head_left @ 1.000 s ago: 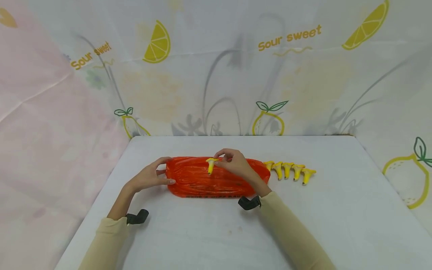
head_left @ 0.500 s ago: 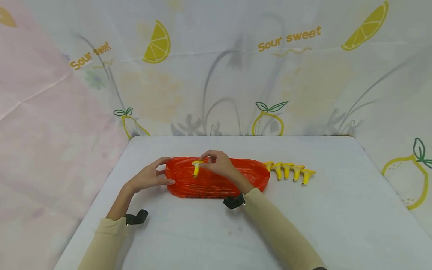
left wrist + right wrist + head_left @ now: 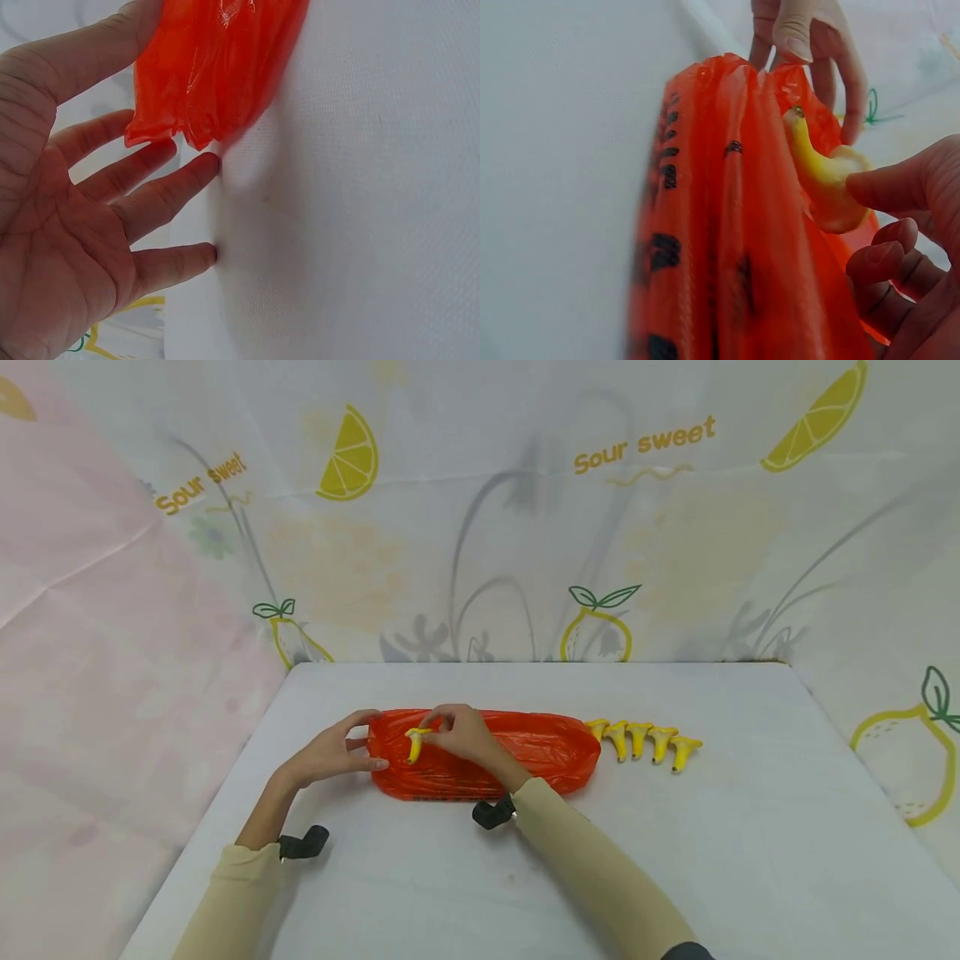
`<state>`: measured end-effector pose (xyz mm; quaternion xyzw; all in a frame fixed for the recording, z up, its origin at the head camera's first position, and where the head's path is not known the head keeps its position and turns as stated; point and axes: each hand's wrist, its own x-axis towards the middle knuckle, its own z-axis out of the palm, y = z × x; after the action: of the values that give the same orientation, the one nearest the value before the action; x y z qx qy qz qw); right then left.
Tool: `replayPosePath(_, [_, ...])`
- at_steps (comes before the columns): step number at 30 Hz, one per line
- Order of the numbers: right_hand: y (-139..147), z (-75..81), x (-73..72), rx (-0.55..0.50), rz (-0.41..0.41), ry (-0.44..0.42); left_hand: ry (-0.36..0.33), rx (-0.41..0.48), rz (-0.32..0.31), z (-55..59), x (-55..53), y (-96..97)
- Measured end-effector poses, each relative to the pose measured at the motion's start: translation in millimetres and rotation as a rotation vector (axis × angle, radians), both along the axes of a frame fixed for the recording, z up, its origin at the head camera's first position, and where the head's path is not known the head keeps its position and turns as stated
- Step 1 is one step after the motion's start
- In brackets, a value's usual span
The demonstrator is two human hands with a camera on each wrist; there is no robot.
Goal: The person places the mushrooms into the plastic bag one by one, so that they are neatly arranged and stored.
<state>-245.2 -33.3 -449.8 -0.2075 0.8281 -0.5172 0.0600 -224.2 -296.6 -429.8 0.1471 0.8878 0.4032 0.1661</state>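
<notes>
A yellow chanterelle mushroom (image 3: 415, 745) is pinched between the thumb and fingers of my right hand (image 3: 461, 735), above the left part of a red plastic bag (image 3: 540, 747). In the right wrist view, the chanterelle's (image 3: 821, 180) stem points toward the bag's far end. My left hand (image 3: 326, 754) touches that left end, thumb at the front and fingers at the back. Up close in the left wrist view, its fingers (image 3: 161, 199) are spread and fairly straight, with some fingertips right at the gathered plastic edge.
A row of several more yellow chanterelles (image 3: 637, 739) lies on the white table (image 3: 420, 893) at the bag's right end, the leftmost partly hidden by it. Behind the table hangs a lemon-printed cloth (image 3: 480, 527).
My right hand has moved left along the bag, carrying the chanterelle toward the left end. The left hand, the bag and the row of chanterelles have stayed put.
</notes>
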Motion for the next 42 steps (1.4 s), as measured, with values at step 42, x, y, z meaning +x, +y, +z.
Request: replayPosePath(42, [-2.4,1.7,8.6,0.192,-0.070,0.034,-0.019,0.021,-0.005,7.6,4.4,0.8])
